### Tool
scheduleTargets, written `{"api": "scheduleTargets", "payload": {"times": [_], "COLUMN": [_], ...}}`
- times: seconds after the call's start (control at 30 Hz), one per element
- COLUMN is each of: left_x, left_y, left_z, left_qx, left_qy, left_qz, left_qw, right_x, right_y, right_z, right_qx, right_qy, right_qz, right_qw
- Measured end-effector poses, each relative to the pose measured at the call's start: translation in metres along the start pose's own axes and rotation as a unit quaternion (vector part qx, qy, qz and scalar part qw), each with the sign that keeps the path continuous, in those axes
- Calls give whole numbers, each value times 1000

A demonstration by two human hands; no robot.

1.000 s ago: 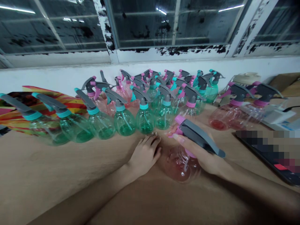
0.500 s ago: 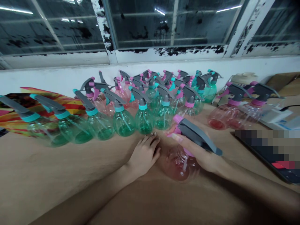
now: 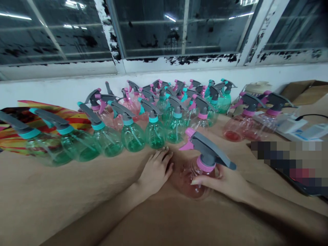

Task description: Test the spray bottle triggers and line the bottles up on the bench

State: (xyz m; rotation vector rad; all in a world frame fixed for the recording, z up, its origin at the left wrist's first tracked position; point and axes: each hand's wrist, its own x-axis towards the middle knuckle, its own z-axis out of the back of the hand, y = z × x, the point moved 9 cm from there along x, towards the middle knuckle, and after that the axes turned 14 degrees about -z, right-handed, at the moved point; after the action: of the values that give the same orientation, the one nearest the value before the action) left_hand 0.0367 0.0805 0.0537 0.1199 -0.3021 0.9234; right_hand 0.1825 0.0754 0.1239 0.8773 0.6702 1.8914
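My right hand point(image 3: 225, 182) is wrapped round the body of a clear pink spray bottle point(image 3: 189, 186) with a grey head, pink trigger and pink collar. The thumb lies across the bottle's front; the other fingers are mostly hidden behind it. The bottle stands upright on the table point(image 3: 77, 194). Left of it, my left hand point(image 3: 155, 169) rests flat on the tabletop, fingers stretched out and holding nothing. Its fingertips lie close to a green spray bottle point(image 3: 155, 135) in the front row.
Several green and pink spray bottles point(image 3: 133, 136) stand in rows toward the wall. Two pink bottles point(image 3: 232, 131) are at the right, near a white power strip point(image 3: 292, 124) and a dark, partly blurred device point(image 3: 289, 172). A colourful bag point(image 3: 74, 116) lies at left, a cardboard box point(image 3: 304, 92) at back right.
My right hand has moved from the spray head and trigger down to the bottle's body. My left hand keeps its place on the table. The view has shifted slightly.
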Motion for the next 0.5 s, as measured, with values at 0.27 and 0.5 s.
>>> {"api": "scheduleTargets", "payload": {"times": [0.27,0.5], "left_x": [0,0], "left_y": [1,4], "left_z": [2,2], "left_qx": [12,24], "left_qy": [-13,-18], "left_qz": [-23,-29], "left_qw": [1000,999], "right_x": [-16,13], "right_y": [-27,-81], "right_z": [32,98], "right_qx": [-44,-173], "right_qy": [-7,-162], "right_qz": [-47,-87], "right_qw": [998,968]}}
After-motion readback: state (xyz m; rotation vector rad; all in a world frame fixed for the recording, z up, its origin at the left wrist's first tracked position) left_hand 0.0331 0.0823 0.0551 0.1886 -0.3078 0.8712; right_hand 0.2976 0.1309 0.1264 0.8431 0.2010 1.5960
